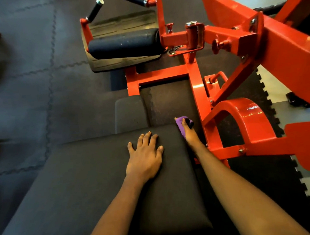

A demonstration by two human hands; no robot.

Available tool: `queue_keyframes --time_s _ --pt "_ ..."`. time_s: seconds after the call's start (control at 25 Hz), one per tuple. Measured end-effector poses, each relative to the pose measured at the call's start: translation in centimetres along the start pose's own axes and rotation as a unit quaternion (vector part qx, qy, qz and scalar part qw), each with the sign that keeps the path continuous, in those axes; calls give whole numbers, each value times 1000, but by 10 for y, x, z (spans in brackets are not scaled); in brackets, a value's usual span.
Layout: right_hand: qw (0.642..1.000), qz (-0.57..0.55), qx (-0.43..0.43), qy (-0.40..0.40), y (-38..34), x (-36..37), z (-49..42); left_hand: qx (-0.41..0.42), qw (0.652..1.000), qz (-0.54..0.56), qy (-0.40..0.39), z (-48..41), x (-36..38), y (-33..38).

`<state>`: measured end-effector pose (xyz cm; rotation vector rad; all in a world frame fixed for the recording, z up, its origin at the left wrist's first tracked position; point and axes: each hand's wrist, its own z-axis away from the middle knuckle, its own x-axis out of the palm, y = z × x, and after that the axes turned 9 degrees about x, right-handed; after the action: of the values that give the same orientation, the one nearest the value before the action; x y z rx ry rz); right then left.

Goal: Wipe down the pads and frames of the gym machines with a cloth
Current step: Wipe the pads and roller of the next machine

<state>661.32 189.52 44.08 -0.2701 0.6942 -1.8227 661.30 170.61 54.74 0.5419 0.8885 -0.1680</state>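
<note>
A wide black seat pad [92, 181] fills the lower middle of the head view. My left hand [146, 155] rests flat on its far part, fingers spread. My right hand [188, 131] grips a purple cloth [180, 123] at the pad's far right corner, thumb over the cloth, which presses against the pad's edge. The red machine frame [198, 95] runs just to the right of that hand. A smaller black pad [129, 113] lies beyond the seat.
A black roller pad [124, 44] with a ribbed footplate [122, 25] and two black handles [95, 9] stands further ahead. Red beams [283, 38] cross the upper right. A red curved guard [246, 115] sits at right. Dark interlocking rubber mats [27, 90] cover the floor.
</note>
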Motion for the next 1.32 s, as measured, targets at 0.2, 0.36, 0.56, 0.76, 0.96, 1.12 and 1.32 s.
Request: queue_keyframes --time_s 0.2,0.36,0.56,0.76,0.96,1.12,1.32 --pt "994 -59 84 32 -6 6 -3 3 1000 4 14 -1 1 -2" --pt "989 -150 -6 7 -10 2 20 -2 999 24 28 -1 1 -3" --pt "971 -186 -111 -102 -48 -10 98 15 956 199 213 12 -18 -7" --pt "923 -228 -149 -272 -93 33 210 119 884 378 248 70 -108 -29" --pt "913 -178 -237 -280 -103 152 289 115 866 339 349 191 -173 -107" --pt "920 -53 -323 -214 -95 247 337 56 842 246 476 298 -198 -196" --pt "957 52 -266 -106 -31 337 348 -100 851 167 487 377 -163 -298"
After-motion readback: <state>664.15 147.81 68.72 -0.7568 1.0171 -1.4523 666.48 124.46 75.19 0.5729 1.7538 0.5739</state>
